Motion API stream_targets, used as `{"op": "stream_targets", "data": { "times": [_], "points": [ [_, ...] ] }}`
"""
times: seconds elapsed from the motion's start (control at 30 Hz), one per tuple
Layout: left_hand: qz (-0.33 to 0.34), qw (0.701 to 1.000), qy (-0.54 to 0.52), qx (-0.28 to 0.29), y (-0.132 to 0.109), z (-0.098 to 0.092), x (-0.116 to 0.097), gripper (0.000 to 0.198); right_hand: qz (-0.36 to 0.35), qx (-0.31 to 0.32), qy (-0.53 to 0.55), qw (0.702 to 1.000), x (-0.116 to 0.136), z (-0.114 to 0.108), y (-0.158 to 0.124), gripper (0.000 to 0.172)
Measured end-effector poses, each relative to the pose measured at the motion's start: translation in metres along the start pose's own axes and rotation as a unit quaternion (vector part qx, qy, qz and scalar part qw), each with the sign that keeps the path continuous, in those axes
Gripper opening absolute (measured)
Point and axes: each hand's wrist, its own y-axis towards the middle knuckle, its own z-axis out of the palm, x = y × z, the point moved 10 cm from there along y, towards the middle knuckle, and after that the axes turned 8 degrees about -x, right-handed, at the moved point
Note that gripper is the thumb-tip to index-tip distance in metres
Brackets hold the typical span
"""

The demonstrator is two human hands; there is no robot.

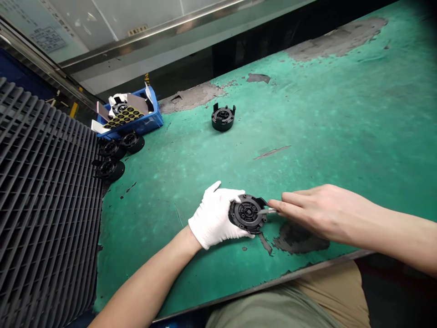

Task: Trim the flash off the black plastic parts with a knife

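Note:
My left hand (pixel 220 216), in a white glove, is closed around the left side of a round black plastic part (pixel 248 213) near the table's front edge. Ribs, rings and small holes mark the face of this part. From the right, my bare right hand (pixel 312 209) pinches a slim metal tool (pixel 267 211), perhaps a blade. Its tip touches the part's face right of the centre. The rest of the tool is hidden inside the fingers. Farther back on the table stands another round black part (pixel 223 117) with upright tabs.
At the back left sits a blue bin (pixel 155 116) with a part, white pieces and a yellow-black patterned card. Several black parts (pixel 111 168) lie before it. Stacked grey ribbed trays (pixel 44 196) border the left side. The green table (pixel 324 136) has worn patches.

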Motion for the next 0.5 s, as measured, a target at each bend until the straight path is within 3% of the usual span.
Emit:
{"op": "stream_targets", "data": {
  "times": [0.17,0.3,0.5],
  "points": [
    [-0.001,1.0,0.0,-0.001,-0.001,0.0,0.001,0.102,0.056,0.0,-0.016,0.998,0.0,0.005,-0.009,0.061],
    [0.003,1.0,0.006,-0.005,-0.002,0.002,0.002,0.103,0.049,0.015,-0.021,0.998,0.009,0.003,-0.009,0.065],
    [-0.001,1.0,0.002,0.005,0.001,-0.001,-0.003,0.095,0.036,0.03,-0.024,0.999,0.004,0.005,-0.009,0.067]
  ]
}}
